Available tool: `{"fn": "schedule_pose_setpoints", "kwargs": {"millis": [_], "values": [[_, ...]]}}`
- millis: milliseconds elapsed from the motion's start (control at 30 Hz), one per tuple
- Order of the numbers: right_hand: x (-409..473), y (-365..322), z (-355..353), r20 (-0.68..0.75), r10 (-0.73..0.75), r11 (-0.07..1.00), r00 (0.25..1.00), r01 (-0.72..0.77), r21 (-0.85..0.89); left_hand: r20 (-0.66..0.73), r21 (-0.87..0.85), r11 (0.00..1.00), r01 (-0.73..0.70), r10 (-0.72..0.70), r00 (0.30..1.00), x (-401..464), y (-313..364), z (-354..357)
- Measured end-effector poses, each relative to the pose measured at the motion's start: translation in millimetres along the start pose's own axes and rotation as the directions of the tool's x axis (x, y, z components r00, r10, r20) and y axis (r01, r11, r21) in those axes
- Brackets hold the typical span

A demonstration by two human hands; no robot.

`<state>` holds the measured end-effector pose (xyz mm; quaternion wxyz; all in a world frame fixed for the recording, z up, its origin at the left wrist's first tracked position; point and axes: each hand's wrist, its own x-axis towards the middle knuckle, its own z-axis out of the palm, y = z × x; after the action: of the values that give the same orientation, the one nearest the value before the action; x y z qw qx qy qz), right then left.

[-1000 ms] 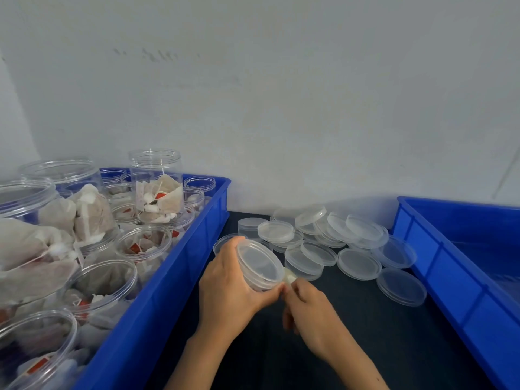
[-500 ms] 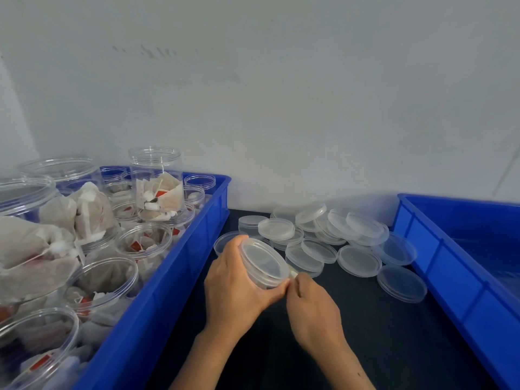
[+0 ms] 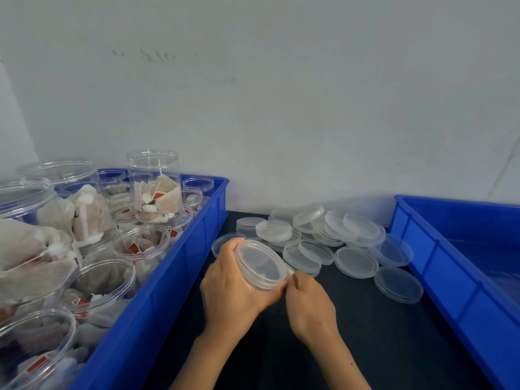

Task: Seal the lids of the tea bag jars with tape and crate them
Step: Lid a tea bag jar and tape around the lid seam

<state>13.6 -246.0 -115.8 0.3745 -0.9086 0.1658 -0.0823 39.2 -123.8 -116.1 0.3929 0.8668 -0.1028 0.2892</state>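
Note:
My left hand [image 3: 230, 294] grips a clear plastic jar, tilted so its translucent lid [image 3: 261, 264] faces up and to the right. My right hand [image 3: 308, 302] pinches a small pale strip, likely tape [image 3: 289, 270], at the lid's lower right rim. The jar's body is hidden behind my left hand. Several loose translucent lids [image 3: 356, 261] lie in a heap on the dark table beyond my hands.
A blue crate [image 3: 180, 263] on the left holds several open clear jars with tea bags [image 3: 157, 198]. A second blue crate [image 3: 439, 257] stands at the right. A grey wall closes the back. Dark table surface [image 3: 394, 347] lies between the crates.
Both hands with the jar have shifted slightly up and to the right. The right hand's pinch has stayed at the lid's rim.

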Motion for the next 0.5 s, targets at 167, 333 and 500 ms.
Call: {"fn": "schedule_pose_setpoints", "kwargs": {"millis": [167,333,500], "values": [[0.6,-0.5,0.1,-0.006,0.023,0.999,1.000,-0.023,0.038,-0.010,-0.007,1.000,0.017,-0.017,1.000,-1.7,1.3,-0.4],[2.9,-0.8,-1.2,-0.004,0.038,0.996,0.999,-0.037,0.083,-0.016,0.002,1.000,0.011,-0.011,1.000,-2.1,2.6,-1.3],[4.5,-1.8,-1.3,-0.009,0.064,0.992,0.998,-0.063,0.110,-0.025,-0.021,1.000,0.005,-0.006,1.000,-3.7,2.6,-0.6]]}}
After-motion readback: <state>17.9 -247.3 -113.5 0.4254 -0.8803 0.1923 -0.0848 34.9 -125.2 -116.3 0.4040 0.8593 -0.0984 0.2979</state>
